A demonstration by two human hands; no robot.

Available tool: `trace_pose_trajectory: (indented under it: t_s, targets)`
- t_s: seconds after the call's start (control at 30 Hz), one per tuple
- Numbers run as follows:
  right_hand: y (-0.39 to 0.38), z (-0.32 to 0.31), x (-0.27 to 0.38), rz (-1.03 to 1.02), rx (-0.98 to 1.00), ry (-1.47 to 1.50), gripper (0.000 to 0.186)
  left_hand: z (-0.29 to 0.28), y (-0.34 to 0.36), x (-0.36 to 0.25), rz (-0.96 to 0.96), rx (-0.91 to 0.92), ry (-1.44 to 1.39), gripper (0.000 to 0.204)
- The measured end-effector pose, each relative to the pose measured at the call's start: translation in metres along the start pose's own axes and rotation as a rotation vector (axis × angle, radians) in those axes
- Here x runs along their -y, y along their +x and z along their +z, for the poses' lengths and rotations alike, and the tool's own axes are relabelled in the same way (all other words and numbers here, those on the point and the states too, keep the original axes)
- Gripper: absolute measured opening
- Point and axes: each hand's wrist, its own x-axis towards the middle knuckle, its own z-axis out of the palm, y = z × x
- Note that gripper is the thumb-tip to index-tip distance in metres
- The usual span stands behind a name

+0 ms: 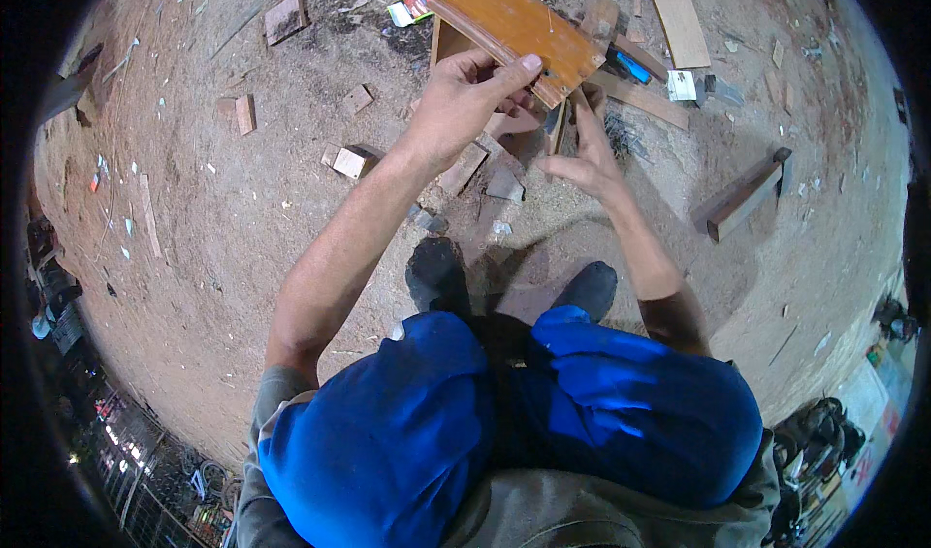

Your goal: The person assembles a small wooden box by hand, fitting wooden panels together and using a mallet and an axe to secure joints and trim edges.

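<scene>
A small wooden piece with a varnished orange-brown top [519, 29] and paler side boards is tilted up in front of me. My left hand [461, 102] is closed on its near edge, thumb on top and fingers curled underneath. Under the right corner, my right hand [587, 145] has its fingers up against the underside, beside a thin upright side board [557, 127]. Its thumb points left, near that board's lower end. The top hides part of the right fingertips and most of the inside.
Wood offcuts lie scattered over the dusty floor, among them a pale board [681, 28] and a block [349, 161]. A hammer [747, 197] rests at the right. A green and red packet [419, 1] lies behind the wooden piece. My feet [438, 274] are close below it.
</scene>
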Motion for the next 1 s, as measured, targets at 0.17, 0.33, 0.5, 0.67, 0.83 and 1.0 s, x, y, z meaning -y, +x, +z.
trace_pose_trajectory:
  t_s: [0.17,0.33,0.5,0.67,0.83,1.0]
  targets:
    - [-0.018,-0.003,-0.010,-0.055,-0.052,0.076,0.097,-0.004,-0.002,0.003,0.032,0.004,0.023,0.036]
    - [-0.037,0.006,-0.007,-0.075,-0.172,-0.154,0.054,-0.005,-0.002,0.005,-0.065,-0.019,0.022,0.036]
    - [-0.034,-0.025,0.012,-0.085,-0.170,-0.238,0.050,-0.006,-0.001,0.002,0.005,-0.011,0.109,0.037]
    - [-0.003,-0.056,0.030,-0.090,0.040,-0.155,0.043,-0.010,-0.003,0.004,0.098,-0.011,0.232,0.038]
    - [0.009,-0.048,0.032,-0.096,0.108,0.066,0.029,-0.018,-0.003,0.009,0.023,0.033,-0.100,0.034]
    - [0.000,-0.041,0.028,0.098,0.122,0.434,0.028,-0.034,-0.007,0.001,-0.047,-0.090,-0.442,0.030]
